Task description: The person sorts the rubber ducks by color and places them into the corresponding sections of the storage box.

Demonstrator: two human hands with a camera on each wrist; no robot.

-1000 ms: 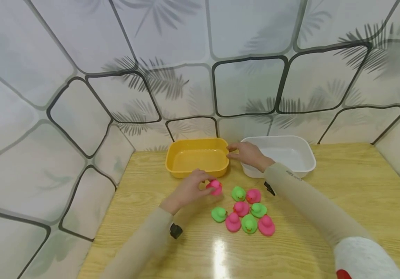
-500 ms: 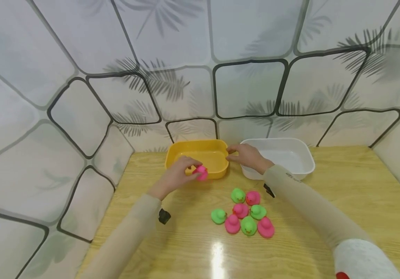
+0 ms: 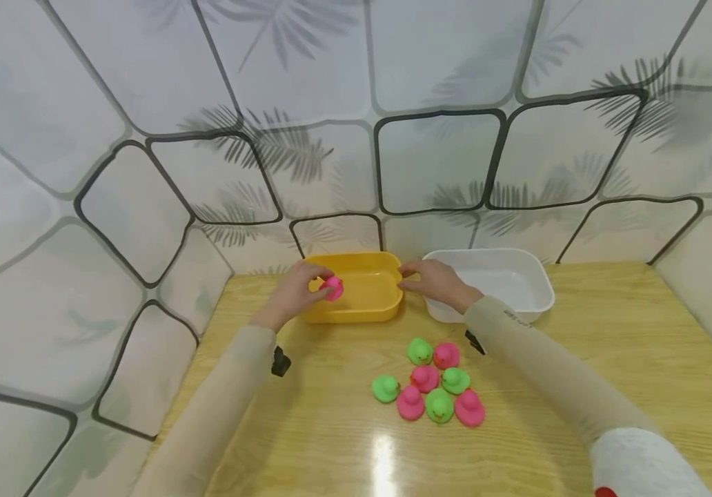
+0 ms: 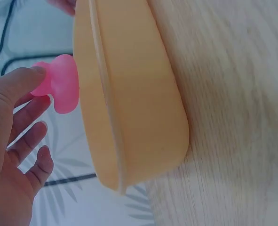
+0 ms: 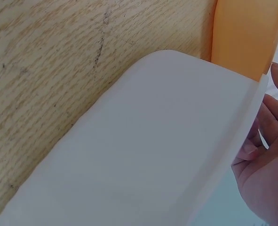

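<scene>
A pink rubber duck [image 3: 332, 288] is pinched between the thumb and fingers of my left hand [image 3: 294, 293]. The duck is over the left part of a yellow plastic tub [image 3: 352, 315]; in the left wrist view the pink duck [image 4: 65, 84] shows just beyond the tub's rim. My right hand [image 3: 441, 281] reaches across the left end of a white tub [image 3: 511, 276]. Its thumb and fingertips, apart from each other, are at the yellow tub's right rim. In the right wrist view the right hand [image 5: 266, 160] is partly cut off by the frame edge.
On the wooden table, in front of the tubs, lie several green and pink rubber ducks, among them a green duck [image 3: 439, 406] and a pink duck [image 3: 470, 408]. A patterned wall [image 3: 439, 162] stands close behind the tubs, with another at the left.
My left hand has carried the pink duck left and away from me, from in front of the yellow tub to over it. The right hand has stayed at the tub's rim.
</scene>
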